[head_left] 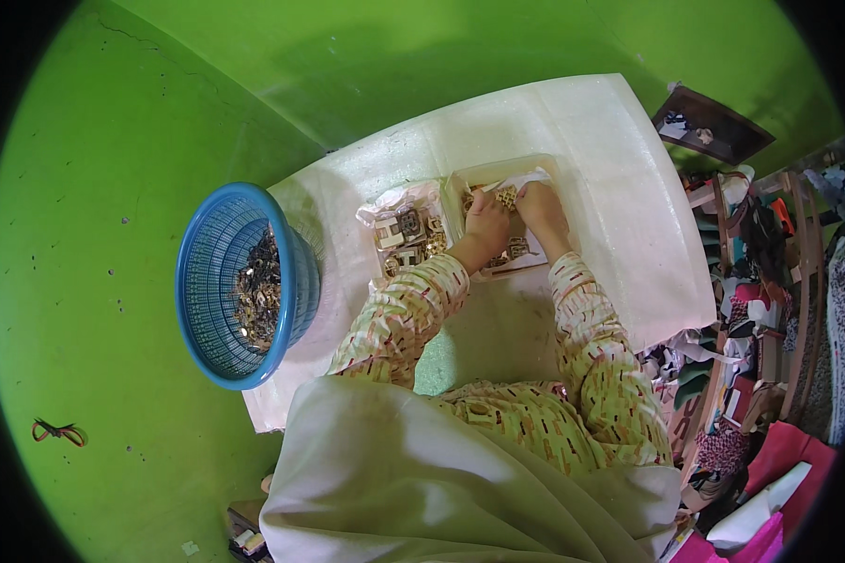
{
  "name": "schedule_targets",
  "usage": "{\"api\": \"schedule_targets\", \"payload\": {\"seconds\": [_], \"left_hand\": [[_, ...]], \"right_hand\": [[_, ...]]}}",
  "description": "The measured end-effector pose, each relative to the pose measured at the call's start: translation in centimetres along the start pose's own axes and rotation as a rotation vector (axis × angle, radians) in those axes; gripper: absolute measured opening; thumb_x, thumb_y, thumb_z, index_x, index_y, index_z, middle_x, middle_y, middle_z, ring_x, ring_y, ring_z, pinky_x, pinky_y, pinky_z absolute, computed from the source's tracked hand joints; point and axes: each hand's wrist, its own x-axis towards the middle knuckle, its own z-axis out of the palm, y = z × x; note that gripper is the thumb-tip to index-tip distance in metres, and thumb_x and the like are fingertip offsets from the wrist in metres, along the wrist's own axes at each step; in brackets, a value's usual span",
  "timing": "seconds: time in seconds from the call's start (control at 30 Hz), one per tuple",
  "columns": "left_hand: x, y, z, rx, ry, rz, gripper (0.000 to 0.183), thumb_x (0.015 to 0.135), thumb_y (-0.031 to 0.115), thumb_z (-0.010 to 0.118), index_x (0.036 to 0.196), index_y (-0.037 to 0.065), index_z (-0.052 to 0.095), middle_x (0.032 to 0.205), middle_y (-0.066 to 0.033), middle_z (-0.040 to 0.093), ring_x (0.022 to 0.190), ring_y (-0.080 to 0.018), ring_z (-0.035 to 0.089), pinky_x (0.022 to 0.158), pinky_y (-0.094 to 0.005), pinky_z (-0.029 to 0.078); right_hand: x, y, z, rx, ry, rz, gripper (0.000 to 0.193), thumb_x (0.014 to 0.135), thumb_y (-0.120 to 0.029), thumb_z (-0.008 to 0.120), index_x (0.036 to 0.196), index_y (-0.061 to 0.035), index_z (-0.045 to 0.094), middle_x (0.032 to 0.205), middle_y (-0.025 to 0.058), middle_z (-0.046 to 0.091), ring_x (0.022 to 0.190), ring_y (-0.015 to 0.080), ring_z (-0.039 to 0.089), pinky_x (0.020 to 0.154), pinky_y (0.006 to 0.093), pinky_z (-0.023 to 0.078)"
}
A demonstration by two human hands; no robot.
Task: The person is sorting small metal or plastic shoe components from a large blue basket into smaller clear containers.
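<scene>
Both my hands are over a translucent plastic box (565, 178) lined with white paper. My left hand (486, 225) is closed, with its fingers curled down at a gold, patterned metal piece (506, 196). Close by on the other side of that piece is my right hand (542, 212), also closed, fingertips pointing down. What either hand pinches is hidden under the fingers. Below them in the box lies a gold buckle (517, 247). Touching the box's left side, a paper-lined tray (370, 218) holds several gold and silver-toned buckles (409, 223), some square and some rounded.
On the left stands a blue plastic basket (296, 281) with a heap of small gold and dark metal bits (258, 293). All rest on a pale-covered table (620, 235) against green walls (103, 235). At right are a crowded wooden rack (803, 281) and a dark tray (737, 131).
</scene>
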Motion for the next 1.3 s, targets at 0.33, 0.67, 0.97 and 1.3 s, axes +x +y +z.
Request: {"api": "schedule_targets", "payload": {"seconds": [0.33,0.67,0.97,1.3], "left_hand": [[-0.8,-0.9,-0.4,0.052,0.038,0.061,0.03,0.066,0.025,0.055,0.091,0.008,0.059,0.097,-0.0043,0.055,0.105,-0.0229,0.042,0.095,-0.0504,0.013],[-1.2,-1.9,-0.4,-0.045,0.068,0.111,0.03,0.067,0.027,0.054,0.091,0.011,0.06,0.098,-0.0017,0.055,0.104,-0.0203,0.041,0.093,-0.0488,0.016],[-3.2,-2.1,-2.4,-0.154,0.244,0.079,0.029,0.068,0.022,0.054,0.095,0.008,0.056,0.113,-0.009,0.046,0.106,-0.0239,0.04,0.09,-0.0535,0.02],[-12.5,-5.9,-4.9,-0.309,0.346,-0.237,0.043,0.077,0.028,0.049,0.116,0.01,0.043,0.131,-0.0159,0.027,0.123,-0.0321,0.021,0.094,-0.0584,0.015]], "right_hand": [[-0.8,-0.4,0.1,-0.1,0.021,-0.004,0.018,0.073,-0.015,0.051,0.082,-0.0059,0.063,0.087,0.0181,0.06,0.082,0.0319,0.058,0.073,0.0388,0.045],[-1.3,-0.7,-0.3,-0.111,0.027,-0.024,0.018,0.074,-0.013,0.052,0.082,-0.0022,0.063,0.087,0.0196,0.06,0.082,0.032,0.059,0.07,0.0395,0.047],[-1.7,-1.2,-0.2,-0.161,0.038,-0.011,0.017,0.073,-0.014,0.053,0.082,-0.0032,0.063,0.086,0.0177,0.061,0.083,0.0312,0.059,0.07,0.039,0.048],[-8.3,-2.7,-2.2,-0.15,0.03,-0.29,0.029,0.072,-0.011,0.05,0.099,-0.0134,0.06,0.115,0.0105,0.05,0.107,0.0265,0.047,0.088,0.0404,0.038]]}}
